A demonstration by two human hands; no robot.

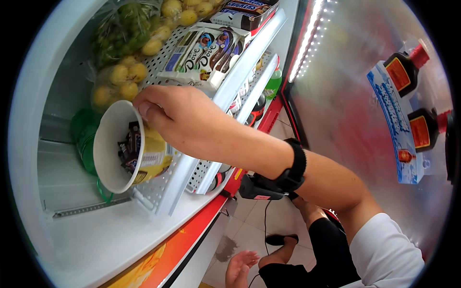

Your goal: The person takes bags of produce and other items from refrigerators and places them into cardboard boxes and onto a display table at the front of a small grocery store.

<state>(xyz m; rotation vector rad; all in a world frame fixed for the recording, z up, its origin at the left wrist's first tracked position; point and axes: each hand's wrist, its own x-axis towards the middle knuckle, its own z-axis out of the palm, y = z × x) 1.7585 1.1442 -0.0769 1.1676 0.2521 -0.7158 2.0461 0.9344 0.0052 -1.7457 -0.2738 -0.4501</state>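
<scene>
A paper tub [152,158], white inside and yellow outside, is tilted with its mouth toward me at the front of the fridge shelf. Several small dark wrapped sweets [129,149] lie in it. My right hand [175,115] reaches in from the right and pinches the tub's upper rim between thumb and fingers. Low in the picture, away from the shelf, my left hand [241,269] hangs with its fingers apart and nothing in it. A green plastic bottle [85,139] is partly hidden behind the tub.
Bags of yellow fruit [122,79], a bag of green fruit [122,31] and chocolate bar packs [206,53] fill the perforated shelf. A clear shelf edge strip [249,57] runs along the front. The fridge door [345,96] stands wide at right, with a bottle display [396,125] behind it.
</scene>
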